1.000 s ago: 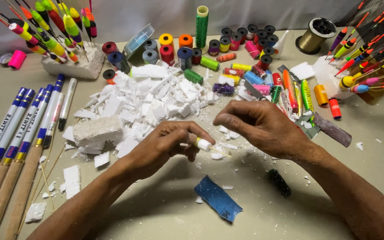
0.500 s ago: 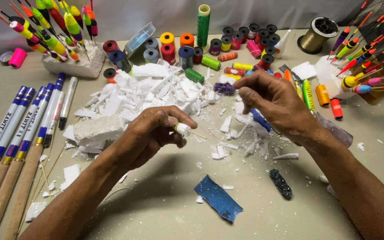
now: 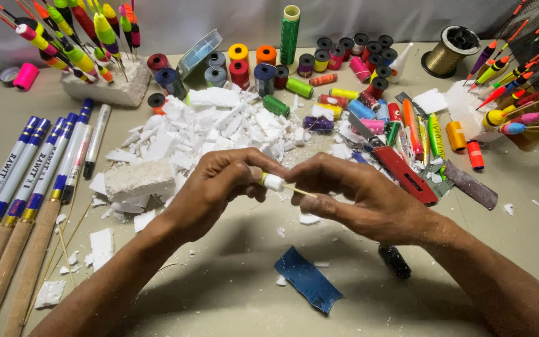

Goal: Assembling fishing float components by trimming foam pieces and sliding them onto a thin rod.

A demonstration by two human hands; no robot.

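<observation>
A single head-worn camera looks steeply down and forward onto the desk [image 3: 232, 299] from close range. Both forearms enter from the bottom edge and meet near the centre. The far desk edge and a pale backdrop [image 3: 219, 19] close the top.

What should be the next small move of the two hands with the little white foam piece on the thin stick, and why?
Probably push the thin stick a little further through the white foam piece. The left hand pinches the foam, the right hand pinches the stick just beside it, and only a short yellow tip shows on the left side of the foam. Both hands are above the table, so the grip seems steady.
</observation>
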